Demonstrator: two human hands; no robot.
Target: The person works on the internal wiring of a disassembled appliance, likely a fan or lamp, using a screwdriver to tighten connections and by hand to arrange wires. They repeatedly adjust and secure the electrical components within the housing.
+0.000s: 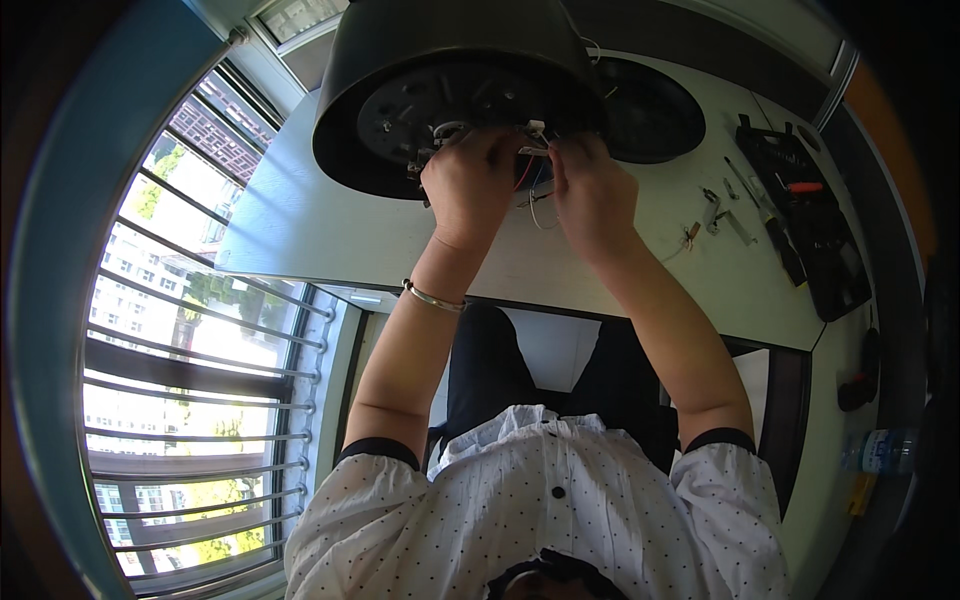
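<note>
A black round appliance [400,70] lies tipped on its side on the white table [330,230], its open underside facing me. My left hand [470,185] is curled against that underside, gripping a small white part among the inner fittings. My right hand [592,195] pinches thin wires [533,195], red and white, that hang from the same spot. A silver bracelet [433,297] circles my left wrist. What the fingertips hold is partly hidden by the hands.
A black round base plate [650,110] lies behind the appliance. A black tool case [815,225] with screwdrivers sits at the right, small metal parts [722,215] beside it. A barred window [190,380] is at the left. A plastic bottle [880,450] stands at the lower right.
</note>
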